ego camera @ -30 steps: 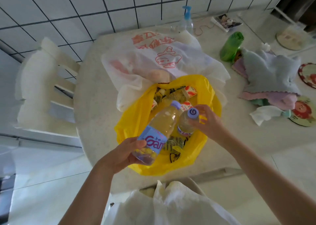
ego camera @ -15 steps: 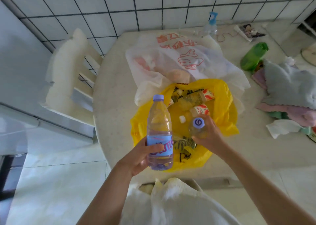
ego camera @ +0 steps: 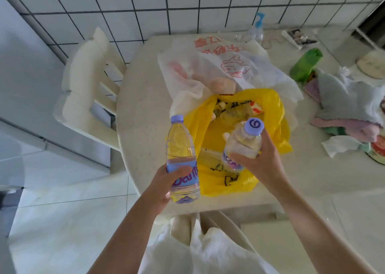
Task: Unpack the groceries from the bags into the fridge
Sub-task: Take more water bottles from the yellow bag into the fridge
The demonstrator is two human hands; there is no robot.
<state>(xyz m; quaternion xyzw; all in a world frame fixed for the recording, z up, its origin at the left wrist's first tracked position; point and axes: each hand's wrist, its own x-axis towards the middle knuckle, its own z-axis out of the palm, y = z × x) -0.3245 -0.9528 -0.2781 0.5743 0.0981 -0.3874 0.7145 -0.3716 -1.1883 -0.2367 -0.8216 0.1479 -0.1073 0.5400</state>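
My left hand (ego camera: 164, 187) grips a clear water bottle (ego camera: 180, 148) with a lilac cap and label, upright beside the yellow bag's left edge. My right hand (ego camera: 261, 161) grips a second, similar water bottle (ego camera: 243, 142), raised above the open yellow plastic bag (ego camera: 277, 111). Several small drink cartons (ego camera: 239, 111) lie inside the yellow bag. Behind it a white translucent bag (ego camera: 208, 65) with red print holds pinkish and round items, blurred through the plastic.
Both bags sit on a pale round table (ego camera: 143, 115). A white chair (ego camera: 87, 90) stands to the left. A green bottle (ego camera: 306, 64), folded cloths (ego camera: 345, 105) and a spray bottle (ego camera: 257, 29) occupy the table's right and back. A white bag (ego camera: 208, 250) lies below.
My right hand has lifted the second bottle up out of the yellow bag. The left bottle went from tilted to upright and stays at the bag's left.
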